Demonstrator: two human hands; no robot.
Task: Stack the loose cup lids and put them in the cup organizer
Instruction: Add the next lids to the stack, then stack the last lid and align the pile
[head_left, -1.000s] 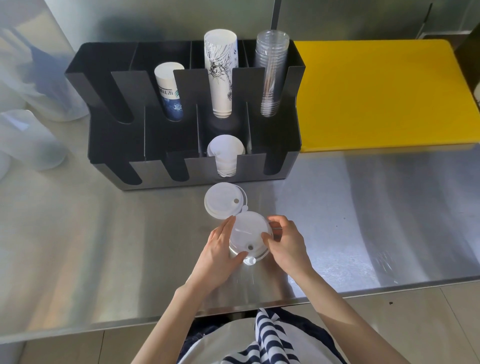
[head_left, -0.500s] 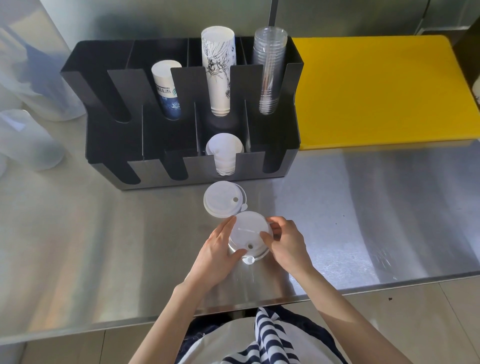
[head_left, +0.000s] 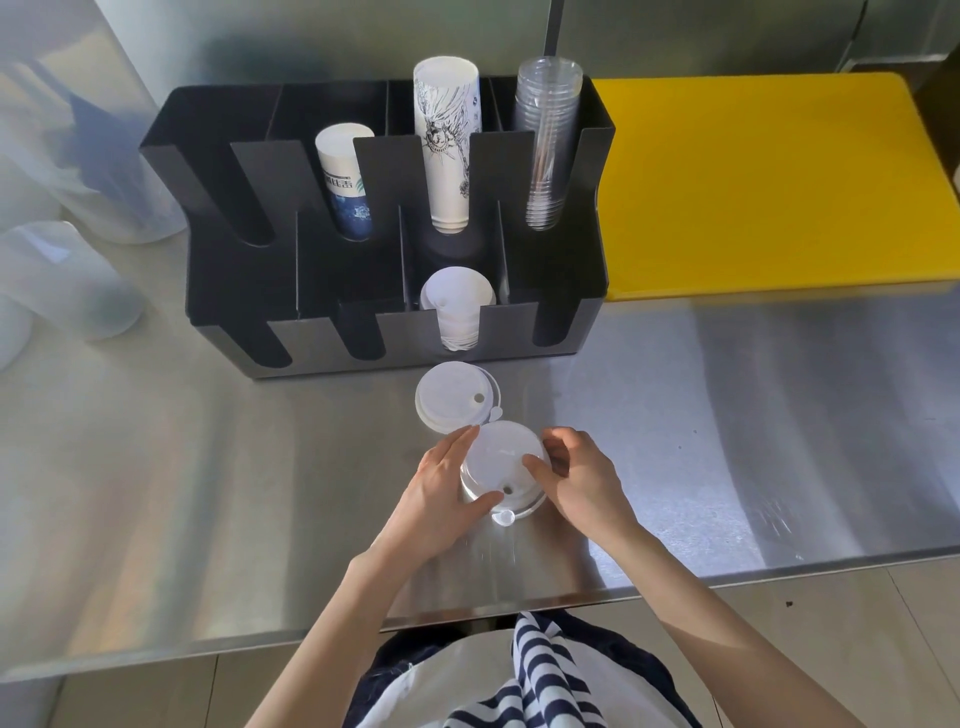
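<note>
Both hands, left hand (head_left: 441, 488) and right hand (head_left: 582, 480), fingers closed around small lid stack (head_left: 501, 470) on table (head_left: 727, 415), loose lid (head_left: 454, 395) just behind, near black cup organizer (head_left: 566, 322)

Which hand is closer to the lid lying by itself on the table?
The left hand. Its fingertips nearly reach the near edge of the lone lid. The right hand grips the far side of the lid stack, farther away.
</note>
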